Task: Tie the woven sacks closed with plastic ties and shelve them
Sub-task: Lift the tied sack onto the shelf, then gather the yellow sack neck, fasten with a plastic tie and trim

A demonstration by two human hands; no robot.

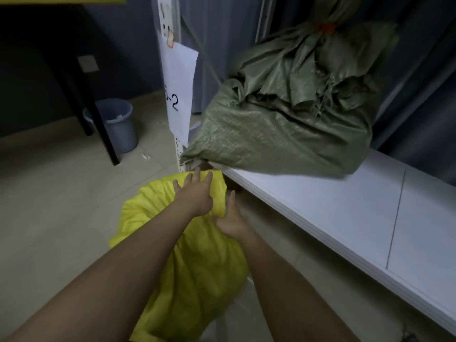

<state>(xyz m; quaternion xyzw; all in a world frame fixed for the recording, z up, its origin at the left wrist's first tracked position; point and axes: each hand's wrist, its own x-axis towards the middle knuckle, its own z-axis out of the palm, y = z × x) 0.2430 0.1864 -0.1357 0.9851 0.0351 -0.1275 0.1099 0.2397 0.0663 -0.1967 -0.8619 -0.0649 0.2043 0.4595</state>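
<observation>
A green woven sack (278, 129) stands on the white shelf (345, 213), its neck bunched and tied with an orange plastic tie (325, 27). Below the shelf's front edge a yellow woven sack (190, 262) lies on the floor, its far end close to the shelf post. My left hand (196, 192) lies flat on the yellow sack's far end with fingers spread. My right hand (232, 219) touches the sack's right side beside the shelf edge, fingers straight and pointing away from me.
A white slotted shelf post (170, 28) carries a paper label (179, 90) marked with a number. A grey bucket (118, 124) stands on the tiled floor at the left, next to a black table leg (98, 119). Dark curtains hang behind the shelf.
</observation>
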